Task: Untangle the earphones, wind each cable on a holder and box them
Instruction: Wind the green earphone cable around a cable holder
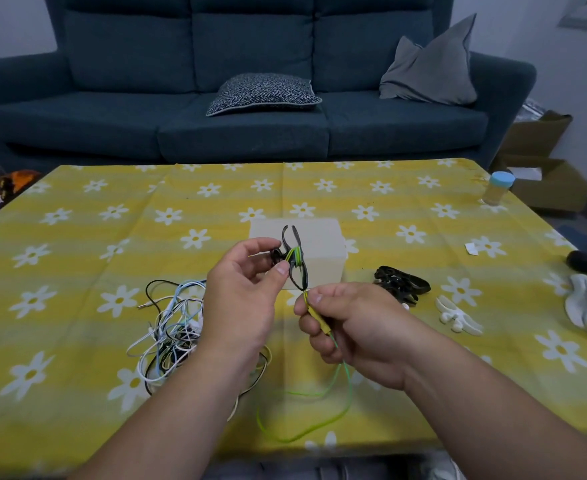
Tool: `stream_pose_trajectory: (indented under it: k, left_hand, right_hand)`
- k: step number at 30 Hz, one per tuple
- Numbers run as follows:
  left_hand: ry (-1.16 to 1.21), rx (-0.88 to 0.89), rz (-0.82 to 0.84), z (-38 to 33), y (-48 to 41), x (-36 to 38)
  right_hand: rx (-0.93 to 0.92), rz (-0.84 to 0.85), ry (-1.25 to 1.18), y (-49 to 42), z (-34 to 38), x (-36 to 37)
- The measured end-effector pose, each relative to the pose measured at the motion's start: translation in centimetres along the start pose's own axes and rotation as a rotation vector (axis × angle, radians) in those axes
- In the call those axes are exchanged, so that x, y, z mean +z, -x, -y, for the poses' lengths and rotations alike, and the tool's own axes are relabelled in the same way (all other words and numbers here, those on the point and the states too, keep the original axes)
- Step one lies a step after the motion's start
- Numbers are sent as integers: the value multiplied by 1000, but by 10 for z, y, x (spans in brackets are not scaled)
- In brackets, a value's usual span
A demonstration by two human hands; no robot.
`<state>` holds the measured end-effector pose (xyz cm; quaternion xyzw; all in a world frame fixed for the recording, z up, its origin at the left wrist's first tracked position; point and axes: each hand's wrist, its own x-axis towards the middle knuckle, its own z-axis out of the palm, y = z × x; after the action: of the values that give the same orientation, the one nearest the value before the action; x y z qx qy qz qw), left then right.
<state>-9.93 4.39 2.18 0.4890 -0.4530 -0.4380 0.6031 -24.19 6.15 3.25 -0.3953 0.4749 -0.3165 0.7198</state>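
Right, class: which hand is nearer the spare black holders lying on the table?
Right. The right hand sits just beside the spare black holders, to their left, pinching the green cable. The left hand, gripping another holder, is farther left, by the tangle.

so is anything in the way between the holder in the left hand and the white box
Nothing visible. The left hand holds the black holder just in front of the white box, with no other thing between them. The spare black holders lie off to the right.

Printed cotton-like tablecloth [77, 237] matt, black holder [297, 261] glossy plastic, green cable [345, 396] smooth rubbery, sofa [216, 109] woven fabric
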Motion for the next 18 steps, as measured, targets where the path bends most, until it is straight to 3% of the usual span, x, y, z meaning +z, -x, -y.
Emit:
stream_pose_trajectory:
  k: [7, 12, 18]
  left_hand:
    - [-140, 144, -6, -6, 5, 5]
    - [38, -79, -38, -2, 4, 4]
    - [147, -257, -14, -2, 3, 4]
  right_hand:
    - [45, 46, -63, 3, 2, 1]
    - [30, 47, 7, 6, 4, -1]
    - [-157, -192, 562, 5, -3, 5]
